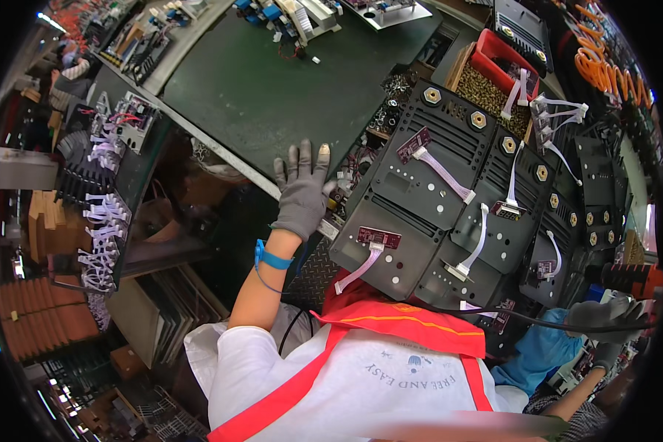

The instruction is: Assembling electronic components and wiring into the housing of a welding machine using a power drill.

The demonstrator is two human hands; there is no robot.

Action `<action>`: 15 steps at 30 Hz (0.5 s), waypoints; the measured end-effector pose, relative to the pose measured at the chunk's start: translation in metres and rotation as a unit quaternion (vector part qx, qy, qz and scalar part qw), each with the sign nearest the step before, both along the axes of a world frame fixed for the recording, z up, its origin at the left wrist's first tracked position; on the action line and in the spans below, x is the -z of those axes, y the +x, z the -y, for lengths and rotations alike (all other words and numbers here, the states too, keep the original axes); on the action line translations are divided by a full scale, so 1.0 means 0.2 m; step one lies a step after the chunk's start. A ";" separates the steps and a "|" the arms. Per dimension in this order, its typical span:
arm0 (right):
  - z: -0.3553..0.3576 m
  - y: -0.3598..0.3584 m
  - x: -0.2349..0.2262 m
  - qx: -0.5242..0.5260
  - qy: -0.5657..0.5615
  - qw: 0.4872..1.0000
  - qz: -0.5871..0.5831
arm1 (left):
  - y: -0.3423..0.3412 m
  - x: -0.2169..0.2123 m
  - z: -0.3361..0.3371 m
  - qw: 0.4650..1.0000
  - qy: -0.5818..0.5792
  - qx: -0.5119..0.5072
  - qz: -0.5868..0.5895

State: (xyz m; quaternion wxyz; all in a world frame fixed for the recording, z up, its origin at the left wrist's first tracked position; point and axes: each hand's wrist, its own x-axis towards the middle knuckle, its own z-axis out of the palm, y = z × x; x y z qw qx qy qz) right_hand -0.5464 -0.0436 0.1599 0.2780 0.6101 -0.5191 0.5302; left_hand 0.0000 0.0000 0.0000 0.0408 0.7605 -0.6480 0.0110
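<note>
My left hand (302,193), in a grey glove with a blue wrist strap, lies flat on the dark green worktop (250,96), fingers spread, holding nothing. A worn patch shows on one fingertip. At the far right rim, my right hand (604,315), also grey-gloved and below a blue sleeve, has its fingers curled. What they close on is hard to see there. A black cable (538,321) runs across to this hand, and a black and orange tool (630,278) is just above it. Black slotted panels (390,239) lie between my hands, bearing small red circuit boards (379,237) with white-purple ribbon cables (445,177).
A red bin (493,55) rests by a tray of brass-coloured parts (486,87). Blue-and-white assemblies (287,18) stand on the worktop's far side. Cable-laden boards (106,236) line the left. Another person's forearm (582,394) reaches in at lower right. Orange coiled hose (597,59) hangs upper right.
</note>
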 end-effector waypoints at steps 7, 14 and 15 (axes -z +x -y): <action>0.23 0.15 0.06 0.040 -0.019 0.983 0.177 | 0.30 0.00 0.04 0.998 -0.031 -0.013 -0.045; 0.31 0.06 0.10 0.158 0.042 0.985 0.055 | 0.58 -0.08 0.15 0.999 -0.030 -0.025 -0.033; 0.30 0.06 0.10 0.151 0.033 0.988 0.030 | 0.61 -0.11 0.17 0.999 -0.029 -0.015 -0.027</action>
